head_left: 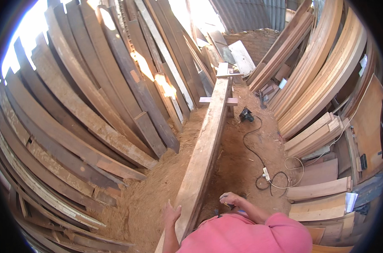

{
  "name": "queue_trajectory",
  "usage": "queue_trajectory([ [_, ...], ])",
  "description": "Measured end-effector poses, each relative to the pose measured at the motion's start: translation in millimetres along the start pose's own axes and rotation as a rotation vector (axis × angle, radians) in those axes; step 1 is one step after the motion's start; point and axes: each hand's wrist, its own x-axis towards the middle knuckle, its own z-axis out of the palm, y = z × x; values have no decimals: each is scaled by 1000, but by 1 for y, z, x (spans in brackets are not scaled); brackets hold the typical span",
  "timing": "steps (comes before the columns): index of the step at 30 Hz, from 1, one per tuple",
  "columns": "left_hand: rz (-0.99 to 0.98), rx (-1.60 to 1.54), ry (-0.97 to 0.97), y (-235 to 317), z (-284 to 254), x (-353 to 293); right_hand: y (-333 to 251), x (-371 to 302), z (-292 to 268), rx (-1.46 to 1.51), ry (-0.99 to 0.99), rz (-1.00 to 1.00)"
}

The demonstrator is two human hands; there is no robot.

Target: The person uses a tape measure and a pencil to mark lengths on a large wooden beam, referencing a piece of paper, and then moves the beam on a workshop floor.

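A long, thick wooden beam [203, 156] runs away from me, raised above the ground. At its near left edge is my left hand [172, 213], thumb and fingers apart, holding nothing. I cannot tell whether it touches the wood. My right hand [231, 199] is to the right of the beam, in front of my body, with its fingers curled. A small dark thing shows under those fingers, too hidden to name.
A black corded power tool [246, 114] lies on the sawdust-covered ground, its cable running to a white socket block [265, 173]. Dark boards [103, 92] lean along the left. Paler planks [314, 71] stand on the right. A crosspiece [231, 101] juts out at the beam's far end.
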Motion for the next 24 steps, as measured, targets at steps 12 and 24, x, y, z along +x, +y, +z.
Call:
queue_trajectory([
  [12,233,207,-66,193,96,82,68,-59,-230,552,254,130],
  [24,337,175,-28,275,116,166,31,18,-267,467,268,124],
])
